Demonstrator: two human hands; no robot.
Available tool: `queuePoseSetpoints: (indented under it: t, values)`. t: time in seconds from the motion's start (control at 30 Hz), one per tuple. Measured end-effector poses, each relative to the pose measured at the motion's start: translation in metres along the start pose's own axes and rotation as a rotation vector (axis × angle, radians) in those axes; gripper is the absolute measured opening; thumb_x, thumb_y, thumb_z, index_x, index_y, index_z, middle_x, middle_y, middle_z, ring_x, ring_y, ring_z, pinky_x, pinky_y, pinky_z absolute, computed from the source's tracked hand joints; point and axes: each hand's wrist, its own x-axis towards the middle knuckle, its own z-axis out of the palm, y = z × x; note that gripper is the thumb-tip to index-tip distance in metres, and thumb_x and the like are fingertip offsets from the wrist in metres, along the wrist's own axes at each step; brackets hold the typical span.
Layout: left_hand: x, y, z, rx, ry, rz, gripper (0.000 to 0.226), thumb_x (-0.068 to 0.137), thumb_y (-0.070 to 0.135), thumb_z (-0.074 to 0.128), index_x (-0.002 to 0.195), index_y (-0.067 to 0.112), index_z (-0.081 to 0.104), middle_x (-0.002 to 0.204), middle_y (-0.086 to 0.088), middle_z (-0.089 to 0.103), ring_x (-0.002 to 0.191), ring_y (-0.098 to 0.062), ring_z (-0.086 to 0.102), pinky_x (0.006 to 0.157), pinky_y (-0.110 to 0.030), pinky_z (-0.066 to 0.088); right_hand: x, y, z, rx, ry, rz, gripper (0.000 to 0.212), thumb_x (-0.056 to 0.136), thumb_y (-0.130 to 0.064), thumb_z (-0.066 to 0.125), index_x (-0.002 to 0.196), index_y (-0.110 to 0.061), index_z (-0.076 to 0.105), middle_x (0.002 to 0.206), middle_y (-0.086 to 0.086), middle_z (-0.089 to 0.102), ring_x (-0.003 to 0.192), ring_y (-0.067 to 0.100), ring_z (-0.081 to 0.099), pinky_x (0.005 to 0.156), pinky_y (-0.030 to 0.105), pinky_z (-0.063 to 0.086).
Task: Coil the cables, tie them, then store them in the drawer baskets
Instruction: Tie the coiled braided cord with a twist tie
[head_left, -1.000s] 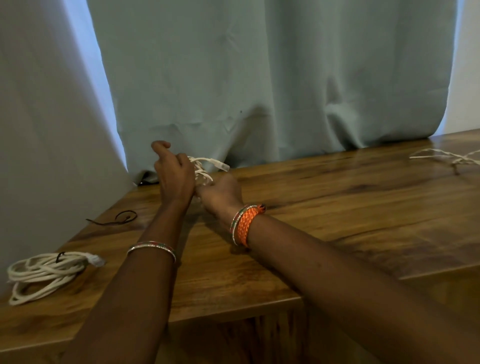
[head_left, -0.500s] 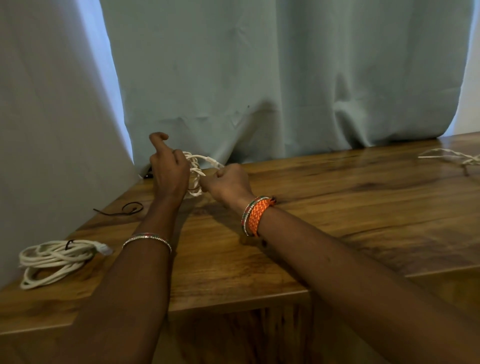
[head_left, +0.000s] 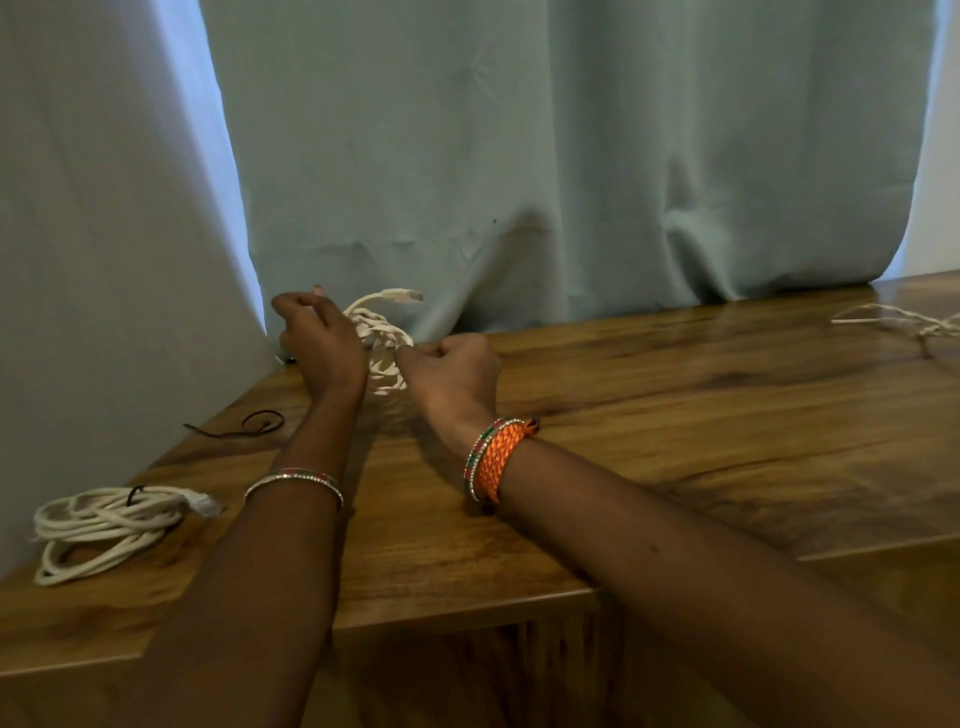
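A small coil of white cable (head_left: 383, 343) stands between my two hands at the back left of the wooden table (head_left: 675, 415), its plug end sticking up to the right. My left hand (head_left: 319, 343) grips the coil from the left. My right hand (head_left: 452, 371) is curled and pinches the coil's right side; what lies between its fingertips is hidden. A second white cable coil (head_left: 104, 525), bound with a black tie, lies at the table's left front.
A loose black tie (head_left: 249, 423) lies on the table left of my left arm. Thin white cable strands (head_left: 904, 322) lie at the far right. A pale curtain (head_left: 571, 156) hangs along the table's back edge. The table's front edge runs under my forearms.
Both hands have stayed on the small coil. The plug end has swung up and to the right, and my left thumb has lowered onto the coil.
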Motion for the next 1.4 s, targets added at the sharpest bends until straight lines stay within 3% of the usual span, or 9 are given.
queuePoseSetpoints:
  t: [0.2,0.37,0.57,0.73,0.93,1.07,1.17,1.3,1.4]
  values:
    - [0.006,-0.01,-0.007,0.005,0.075,-0.127,0.011,0.101,0.018,0.034,0.092,0.01,0.034,0.108,-0.028,0.06,0.098,-0.037,0.056,0.074,-0.032,0.034,-0.005,-0.002,-0.003,0.003,-0.059,-0.053,0.041,0.077,-0.013,0.073,0.046,-0.014,0.046,0.043,-0.003,0.044,0.037,0.005,0.037,0.034,0.013,0.031]
    - [0.003,-0.006,-0.003,0.01,0.035,-0.079,0.009,0.101,0.018,0.034,0.094,0.011,0.034,0.104,-0.024,0.061,0.095,-0.033,0.057,0.075,-0.031,0.036,-0.003,0.001,0.0,-0.027,-0.092,-0.023,0.044,0.078,-0.015,0.074,0.045,-0.015,0.044,0.043,-0.004,0.042,0.032,0.002,0.037,0.031,0.01,0.026]
    - [-0.011,0.012,0.008,-0.059,-0.137,0.052,0.016,0.091,0.001,0.036,0.1,0.012,0.044,0.071,-0.001,0.05,0.064,-0.016,0.047,0.055,-0.019,0.031,0.0,0.004,0.001,-0.075,-0.004,-0.03,0.022,0.085,-0.014,0.063,0.064,-0.009,0.067,0.06,0.002,0.06,0.055,0.01,0.053,0.04,0.014,0.034]
    - [-0.031,0.039,0.02,-0.146,-0.241,0.176,0.018,0.089,-0.001,0.037,0.098,0.015,0.041,0.055,0.003,0.043,0.041,0.001,0.045,0.043,-0.016,0.029,0.005,0.005,0.001,0.043,0.208,-0.066,0.025,0.088,-0.012,0.057,0.066,-0.009,0.068,0.058,0.001,0.059,0.053,0.012,0.05,0.047,0.02,0.038]
    - [-0.034,0.045,0.026,-0.132,-0.254,0.247,0.019,0.088,-0.002,0.034,0.097,0.014,0.04,0.055,0.004,0.041,0.043,0.0,0.046,0.043,-0.018,0.028,0.009,-0.003,-0.001,0.517,0.171,0.18,0.034,0.084,0.0,0.053,0.055,-0.018,0.059,0.046,-0.009,0.051,0.048,0.009,0.043,0.044,0.022,0.034]
    - [-0.035,0.046,0.025,-0.15,-0.289,0.315,0.019,0.088,-0.002,0.033,0.099,0.012,0.04,0.053,0.004,0.037,0.04,-0.003,0.042,0.04,-0.016,0.025,0.007,-0.013,-0.01,0.825,-0.014,0.368,0.013,0.085,-0.011,0.052,0.075,-0.013,0.06,0.048,-0.009,0.052,0.037,0.002,0.045,0.033,0.014,0.032]
    - [-0.033,0.043,0.023,-0.147,-0.323,0.291,0.017,0.089,-0.001,0.033,0.1,0.012,0.034,0.06,0.004,0.039,0.046,-0.006,0.038,0.043,-0.016,0.026,0.008,-0.014,-0.013,0.825,-0.105,0.402,0.013,0.088,-0.023,0.058,0.078,-0.015,0.058,0.044,-0.01,0.051,0.028,0.001,0.043,0.028,0.011,0.028]
    - [-0.035,0.042,0.026,-0.083,-0.386,0.218,0.016,0.091,0.003,0.036,0.102,0.013,0.031,0.071,-0.002,0.044,0.057,-0.013,0.041,0.052,-0.027,0.025,0.014,-0.015,-0.009,0.798,0.009,0.441,0.027,0.088,-0.029,0.064,0.106,-0.009,0.064,0.073,-0.001,0.059,0.049,0.004,0.051,0.029,0.01,0.031]
    - [-0.034,0.037,0.035,0.04,-0.444,0.15,0.017,0.096,0.012,0.036,0.097,0.002,0.05,0.089,-0.018,0.058,0.082,-0.03,0.054,0.067,-0.032,0.037,0.019,-0.014,-0.013,0.77,0.015,0.457,0.011,0.091,-0.024,0.06,0.087,-0.013,0.059,0.059,-0.003,0.049,0.03,0.0,0.042,0.028,0.01,0.026]
